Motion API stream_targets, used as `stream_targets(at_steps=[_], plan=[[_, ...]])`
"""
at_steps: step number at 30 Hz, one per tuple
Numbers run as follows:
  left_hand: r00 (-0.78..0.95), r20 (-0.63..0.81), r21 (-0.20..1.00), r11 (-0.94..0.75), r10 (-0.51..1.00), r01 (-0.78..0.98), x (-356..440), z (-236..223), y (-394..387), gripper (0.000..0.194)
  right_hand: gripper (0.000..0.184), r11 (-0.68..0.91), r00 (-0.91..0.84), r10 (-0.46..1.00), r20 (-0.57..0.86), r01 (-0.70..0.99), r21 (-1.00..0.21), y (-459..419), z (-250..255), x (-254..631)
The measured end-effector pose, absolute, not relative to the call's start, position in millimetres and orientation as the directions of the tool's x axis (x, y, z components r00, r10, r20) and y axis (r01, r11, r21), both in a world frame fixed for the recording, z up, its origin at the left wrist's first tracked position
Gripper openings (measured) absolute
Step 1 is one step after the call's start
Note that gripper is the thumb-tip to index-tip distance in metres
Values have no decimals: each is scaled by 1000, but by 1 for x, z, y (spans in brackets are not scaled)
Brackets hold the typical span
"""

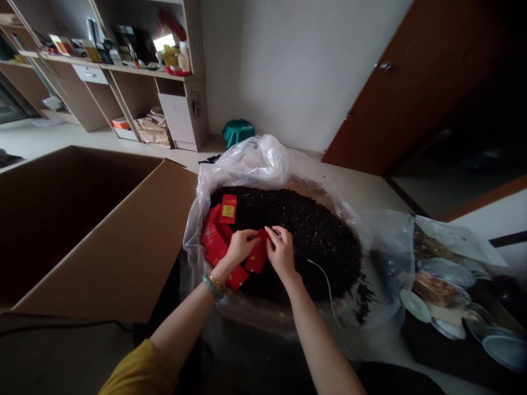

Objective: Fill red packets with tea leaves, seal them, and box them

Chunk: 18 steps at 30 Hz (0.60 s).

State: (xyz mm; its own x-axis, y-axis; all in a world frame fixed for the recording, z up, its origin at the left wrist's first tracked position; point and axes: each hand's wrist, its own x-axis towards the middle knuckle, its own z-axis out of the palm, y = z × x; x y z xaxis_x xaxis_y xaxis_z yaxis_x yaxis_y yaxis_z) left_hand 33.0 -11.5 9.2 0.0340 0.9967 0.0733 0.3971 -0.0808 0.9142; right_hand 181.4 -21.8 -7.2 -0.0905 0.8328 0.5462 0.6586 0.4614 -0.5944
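A small red packet (256, 259) is pinched near its top edge between my two hands. My left hand (242, 247), with a green bangle and a gold one on the wrist, is closed on its left side. My right hand (281, 252) grips the top right corner; something dark by its fingers is too small to tell. Below lies a heap of dark, dried tea-like leaves (317, 225) in a large clear plastic bag (242, 162). Several more red packets (214, 233) lie overlapping on the leaves at the left, and one packet with a gold label (229, 209) sits behind them.
A deep cardboard box (111, 247) stands open at the left. A white cable (329, 285) runs over the leaves and down the front. Bowls and lidded dishes (415, 305) crowd the right. Behind are a cluttered shelf unit (181, 118), a green bundle (239, 131) and a brown door (415, 82).
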Motion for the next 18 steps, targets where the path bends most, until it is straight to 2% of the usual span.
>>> stream_targets(at_steps=[4, 11, 18], plan=[[4, 91, 909, -85, 996, 409, 37, 9, -6, 22, 37, 521, -136, 770, 623, 697, -492, -24, -13, 182], [79, 158, 878, -177, 984, 444, 36, 10, 0, 20, 37, 519, -10, 655, 755, 732, -441, -20, -27, 177], [98, 141, 906, -168, 985, 389, 32, 8, 4, 18, 27, 578, 57, 632, 773, 630, -519, -21, -21, 172]])
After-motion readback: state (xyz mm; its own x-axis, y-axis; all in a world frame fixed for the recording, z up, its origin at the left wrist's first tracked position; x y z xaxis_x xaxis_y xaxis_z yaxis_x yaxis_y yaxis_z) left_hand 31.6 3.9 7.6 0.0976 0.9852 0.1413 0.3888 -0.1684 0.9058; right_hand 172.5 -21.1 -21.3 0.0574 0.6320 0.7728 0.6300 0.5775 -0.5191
